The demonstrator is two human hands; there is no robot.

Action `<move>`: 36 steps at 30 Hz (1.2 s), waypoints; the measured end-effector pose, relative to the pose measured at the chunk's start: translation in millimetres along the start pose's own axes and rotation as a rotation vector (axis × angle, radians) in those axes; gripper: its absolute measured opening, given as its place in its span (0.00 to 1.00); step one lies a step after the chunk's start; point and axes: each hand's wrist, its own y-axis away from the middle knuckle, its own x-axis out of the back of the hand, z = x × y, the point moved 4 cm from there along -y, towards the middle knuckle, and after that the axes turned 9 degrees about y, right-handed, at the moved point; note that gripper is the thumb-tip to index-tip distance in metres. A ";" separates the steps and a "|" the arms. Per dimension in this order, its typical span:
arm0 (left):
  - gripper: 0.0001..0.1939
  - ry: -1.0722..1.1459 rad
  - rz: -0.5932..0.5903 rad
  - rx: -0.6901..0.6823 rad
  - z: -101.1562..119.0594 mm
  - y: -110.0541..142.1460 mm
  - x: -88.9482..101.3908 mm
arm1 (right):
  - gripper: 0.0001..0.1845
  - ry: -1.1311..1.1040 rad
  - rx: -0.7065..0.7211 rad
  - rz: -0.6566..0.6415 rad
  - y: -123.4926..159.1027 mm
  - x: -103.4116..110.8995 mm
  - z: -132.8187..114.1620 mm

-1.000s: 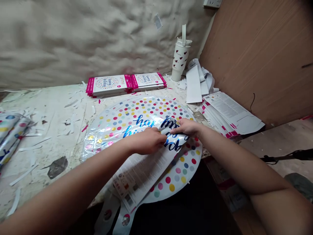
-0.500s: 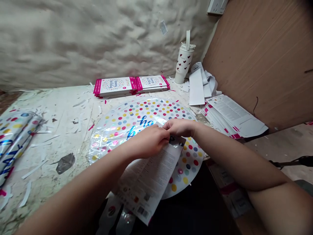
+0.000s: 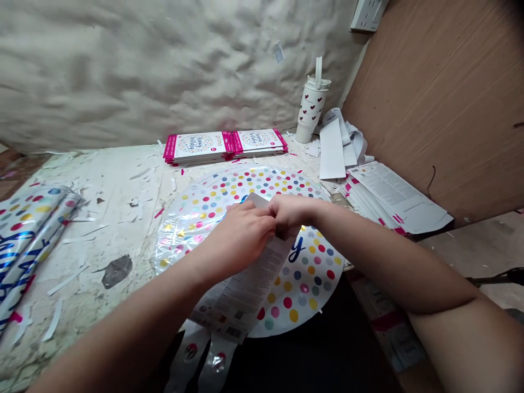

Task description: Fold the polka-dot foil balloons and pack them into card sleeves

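Note:
Both hands meet over a flat round foil balloon (image 3: 315,284), white with coloured dots and blue lettering, that lies on the table. Between them is a printed card sleeve (image 3: 249,284), its small-print side up and its lower end slanting toward me. My left hand (image 3: 251,229) is closed on the sleeve's upper part. Beside it, touching, my right hand (image 3: 290,215) has its fingers curled in at the sleeve's upper end; the fingertips are hidden. The balloon's pale tails (image 3: 216,360) hang at the table's near edge, below the sleeve.
Two stacks of packed balloons (image 3: 200,144) lie at the back, near a white tumbler (image 3: 311,112) with hearts. Loose paper strips (image 3: 332,147) and a fanned pile of card sleeves (image 3: 388,191) are at right. Folded balloons (image 3: 33,234) lie at left among paper scraps.
My hands have shifted slightly left on the sleeve. The sleeve's lower end has moved up and left, and its top now shows above the fingers. The camera view has moved slightly.

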 end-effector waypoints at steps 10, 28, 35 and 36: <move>0.15 -0.219 0.871 0.052 19.9 63.2 51.1 | 0.14 -0.184 0.540 0.715 58.0 -20.3 -8.2; 0.10 1.534 0.569 0.606 -36.5 79.5 -29.7 | 0.15 -0.251 0.415 0.636 21.0 -4.4 4.0; 0.16 1.669 0.352 1.010 -34.4 90.3 -83.6 | 0.09 0.640 0.468 0.821 4.1 -45.1 5.0; 0.16 1.682 0.355 0.992 -31.9 90.3 -83.8 | 0.10 0.687 0.542 0.753 5.2 -59.1 2.2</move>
